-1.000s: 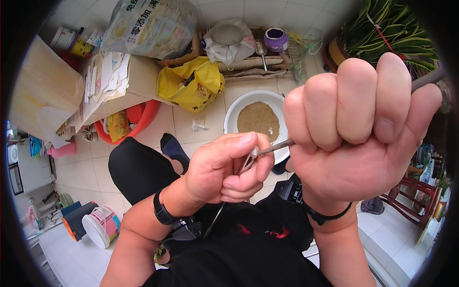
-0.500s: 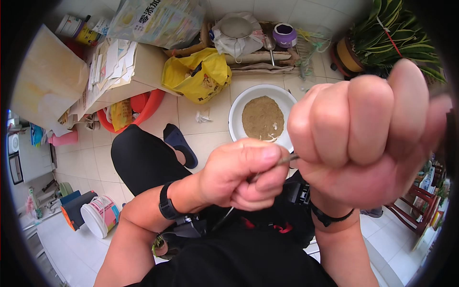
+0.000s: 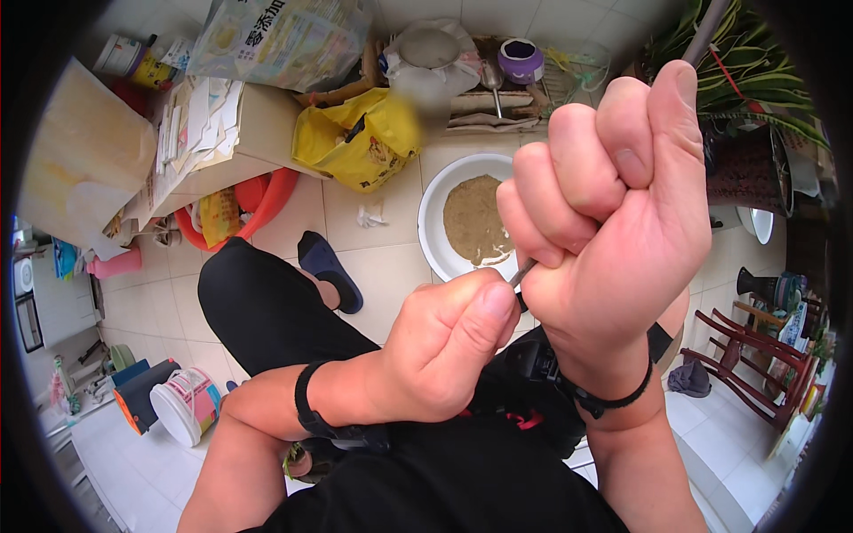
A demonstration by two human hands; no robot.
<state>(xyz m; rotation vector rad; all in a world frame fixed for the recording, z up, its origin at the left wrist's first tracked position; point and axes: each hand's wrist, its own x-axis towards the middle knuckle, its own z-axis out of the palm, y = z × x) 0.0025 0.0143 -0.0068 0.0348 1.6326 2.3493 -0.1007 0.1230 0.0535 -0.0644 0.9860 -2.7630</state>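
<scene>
My left hand (image 3: 444, 346) is closed, thumb pressed over its curled fingers, on the lower end of a thin grey rod (image 3: 705, 32). Above it and to the right, my right hand (image 3: 613, 195) wraps round the same rod, which slants up past its thumb toward the upper right. Most of the rod is hidden inside my fists, and its far end runs out of view. Beyond my hands, a white basin (image 3: 430, 233) stands on the floor, holding brown, soil-like powder (image 3: 474, 218) with white bits at its near edge. My right hand partly covers the basin.
A yellow plastic bag (image 3: 355, 147) lies left of the basin, beside a box with papers (image 3: 209, 120) and a red tub (image 3: 283, 194). Along the wall sit a sieve (image 3: 430, 49) and purple jar (image 3: 521, 62). Leafy plants (image 3: 755, 80) and a wooden chair (image 3: 746, 364) are at right.
My right hand has turned and moved left, away from the camera, and the rod now shows above its thumb. My left hand has rolled over slightly and stays on the rod.
</scene>
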